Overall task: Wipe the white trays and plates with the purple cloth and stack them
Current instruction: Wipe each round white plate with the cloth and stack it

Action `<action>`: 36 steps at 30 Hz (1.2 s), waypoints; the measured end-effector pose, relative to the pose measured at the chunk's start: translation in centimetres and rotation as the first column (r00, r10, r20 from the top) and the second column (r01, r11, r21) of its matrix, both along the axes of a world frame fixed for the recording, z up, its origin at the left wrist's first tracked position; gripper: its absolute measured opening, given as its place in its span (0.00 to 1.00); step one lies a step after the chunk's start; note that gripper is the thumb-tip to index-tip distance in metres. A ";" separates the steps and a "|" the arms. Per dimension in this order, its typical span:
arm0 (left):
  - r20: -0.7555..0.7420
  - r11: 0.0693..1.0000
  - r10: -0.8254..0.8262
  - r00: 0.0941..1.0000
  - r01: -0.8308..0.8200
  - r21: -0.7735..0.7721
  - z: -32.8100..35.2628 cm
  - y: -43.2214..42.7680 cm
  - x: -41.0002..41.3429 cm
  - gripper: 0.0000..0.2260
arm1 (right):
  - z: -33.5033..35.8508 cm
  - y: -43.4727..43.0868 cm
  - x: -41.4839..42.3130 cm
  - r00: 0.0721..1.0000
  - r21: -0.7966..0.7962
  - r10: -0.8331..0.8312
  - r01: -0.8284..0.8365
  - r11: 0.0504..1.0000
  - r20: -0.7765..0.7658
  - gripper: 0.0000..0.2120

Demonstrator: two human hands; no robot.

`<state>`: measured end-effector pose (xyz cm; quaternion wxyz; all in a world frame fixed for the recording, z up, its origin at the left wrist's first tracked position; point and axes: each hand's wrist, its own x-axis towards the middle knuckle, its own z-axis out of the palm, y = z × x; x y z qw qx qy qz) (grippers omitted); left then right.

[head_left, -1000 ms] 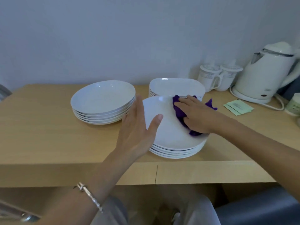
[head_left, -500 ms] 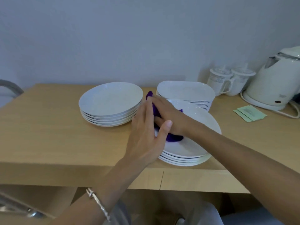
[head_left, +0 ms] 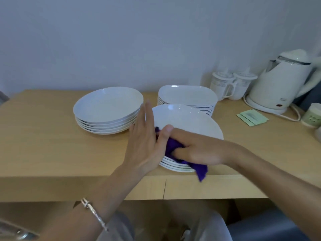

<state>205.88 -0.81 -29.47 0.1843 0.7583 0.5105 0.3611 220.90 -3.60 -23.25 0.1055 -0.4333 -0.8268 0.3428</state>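
A stack of several white round plates (head_left: 187, 120) sits near the table's front edge. My right hand (head_left: 196, 148) grips the purple cloth (head_left: 173, 148) and presses it on the near left part of the top plate; a corner of the cloth hangs over the stack's front. My left hand (head_left: 145, 141) has straight fingers and rests flat against the left rim of this stack. A second stack of round white plates (head_left: 107, 108) stands to the left. A stack of rectangular white trays (head_left: 187, 96) stands behind.
The wooden table (head_left: 43, 145) runs along a wall. At the back right stand two lidded mugs (head_left: 231, 86), a white kettle (head_left: 281, 84) with its cord, green sachets (head_left: 251, 117) and a small jar (head_left: 312, 115). The front edge is just below the plates.
My right hand has dragged the cloth from the plate's far side round the left to the near edge. The left hand stays on the rim.
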 end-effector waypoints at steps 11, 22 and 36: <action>-0.555 1.000 0.009 0.832 -0.012 -0.001 1.0 0.3 -0.8 0.45 | -3.9 8.3 1.9 0.860 0.494 -0.450 0.290 0.819 0.241 0.30; -0.794 0.865 -0.411 0.448 0.467 -0.184 3.4 -1.6 0.8 0.29 | 0.5 2.5 5.1 0.829 0.388 -0.559 0.521 0.760 -0.017 0.09; 0.084 0.969 -0.161 0.983 0.142 0.202 10.4 0.0 1.8 0.18 | 9.5 -2.6 5.1 0.654 0.415 -0.502 0.752 0.512 -0.566 0.20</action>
